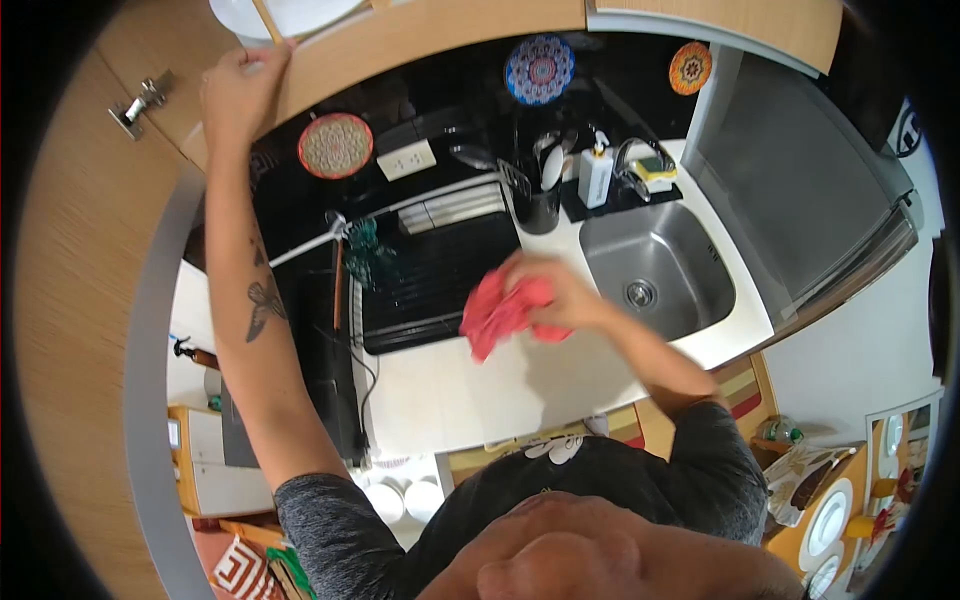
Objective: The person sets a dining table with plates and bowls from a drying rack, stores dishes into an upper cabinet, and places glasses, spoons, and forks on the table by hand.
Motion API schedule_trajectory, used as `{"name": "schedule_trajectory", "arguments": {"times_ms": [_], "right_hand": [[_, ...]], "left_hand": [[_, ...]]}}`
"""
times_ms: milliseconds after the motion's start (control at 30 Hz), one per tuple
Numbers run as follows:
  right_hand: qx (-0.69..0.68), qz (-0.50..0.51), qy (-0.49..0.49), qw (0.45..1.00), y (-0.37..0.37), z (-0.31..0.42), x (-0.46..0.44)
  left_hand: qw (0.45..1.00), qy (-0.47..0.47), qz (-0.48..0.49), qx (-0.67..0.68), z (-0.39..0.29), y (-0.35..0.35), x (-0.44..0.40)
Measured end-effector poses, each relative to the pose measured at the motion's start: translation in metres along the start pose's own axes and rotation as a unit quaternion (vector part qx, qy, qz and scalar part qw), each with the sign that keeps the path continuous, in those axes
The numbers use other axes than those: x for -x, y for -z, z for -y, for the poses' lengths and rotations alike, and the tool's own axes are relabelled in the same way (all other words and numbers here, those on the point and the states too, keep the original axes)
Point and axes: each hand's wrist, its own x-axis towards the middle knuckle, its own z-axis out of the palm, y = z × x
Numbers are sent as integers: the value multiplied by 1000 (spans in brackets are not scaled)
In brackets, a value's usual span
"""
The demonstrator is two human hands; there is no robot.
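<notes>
High at the upper left, my left hand (pixel 242 95) reaches up to the open cupboard's edge, its fingers closed on the lower end of a thin wooden stick (pixel 266 20). Behind the stick is a white dish (pixel 310 14). My right hand (pixel 560 290) holds a crumpled red cloth (pixel 496 312) above the white counter (pixel 450 400), between the black dish rack (pixel 440 280) and the steel sink (pixel 690 270). The cloth hangs in loose folds from the fingers and hides part of them.
A utensil holder (pixel 538 212), a white pump bottle (pixel 596 172) and a yellow sponge (pixel 655 170) stand behind the sink area. The open cupboard door (pixel 80 300) fills the far left. A grey fridge (pixel 800 160) is at the right. A black cable (pixel 372 375) hangs near the counter's left end.
</notes>
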Motion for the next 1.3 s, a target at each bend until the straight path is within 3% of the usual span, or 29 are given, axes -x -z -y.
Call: {"name": "schedule_trajectory", "arguments": {"times_ms": [67,133,200,233,300,367,433,467,533,567,633,667,700,800,933,1067,1133,1200,1300], "right_hand": [[179,-77,107,975,68,89,-45],[344,-207,233,886,104,153,-86],[538,-285,311,730,119,188,-137],[624,-288,269,675,120,197,-160],[720,-216,209,626,121,211,-207],[788,-201,90,576,141,166,-273],[815,-96,21,571,159,134,-322],[817,-95,22,569,173,117,-343],[796,36,-95,597,199,78,-384],[795,39,-91,598,215,49,-403],[721,73,-281,629,234,4,-432],[663,132,-366,639,204,51,-417],[658,134,-376,638,199,53,-419],[664,126,-346,651,199,34,-437],[629,131,-281,713,203,46,-420],[587,113,-269,755,168,132,-348],[592,173,-235,751,165,162,-316],[548,220,-168,789,162,198,-278],[412,287,-155,851,146,242,-231]], "left_hand": [[999,30,-4,42,-1,-5,1],[997,15,-47,57,0,-11,5],[995,-14,-76,66,-6,-13,7],[995,-6,-83,53,-13,-9,9],[995,-10,-93,46,-19,-6,10],[995,-10,-92,41,-20,-6,10],[993,-19,-108,50,-19,-8,10],[992,-18,-110,51,-21,-7,11],[995,10,-93,46,-24,-3,13],[990,-14,-121,65,-20,-7,13],[991,-7,-119,56,-20,-6,11],[992,-8,-113,49,-21,-5,12],[990,-5,-120,70,-21,-5,13],[993,18,-105,48,-24,-2,15],[992,4,-111,52,-21,-4,16],[990,-11,-125,68,-22,-2,15],[993,8,-101,67,-22,1,16],[991,2,-102,80,-22,2,17],[990,0,-117,74,-23,3,17]]}}
